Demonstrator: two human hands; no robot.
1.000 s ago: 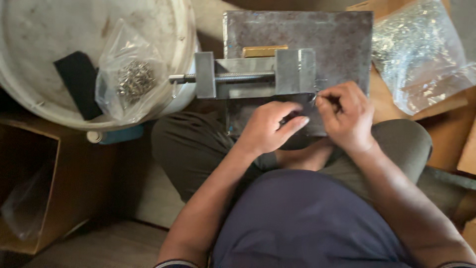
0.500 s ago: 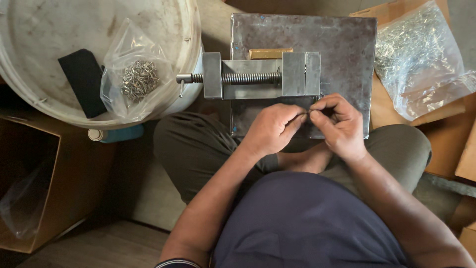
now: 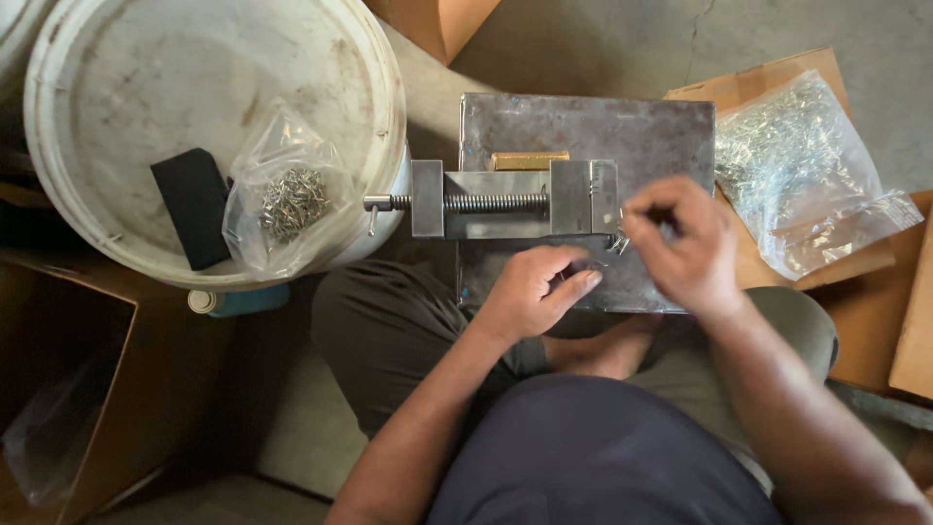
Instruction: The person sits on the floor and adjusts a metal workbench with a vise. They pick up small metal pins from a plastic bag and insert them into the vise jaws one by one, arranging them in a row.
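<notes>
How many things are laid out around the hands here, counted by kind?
Clear plastic bags of small metal parts: 2, one on the bucket lid, one at right.
White bucket lids: 1
Black flat blocks: 1
Small metal vises: 1
Steel plates under the vise: 1
Hands: 2, left hand, right hand.
Total: 8

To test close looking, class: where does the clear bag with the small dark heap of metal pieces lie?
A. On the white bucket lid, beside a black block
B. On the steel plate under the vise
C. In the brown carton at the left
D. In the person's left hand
A: the clear bag lies on the white bucket lid, beside the black block.
</notes>
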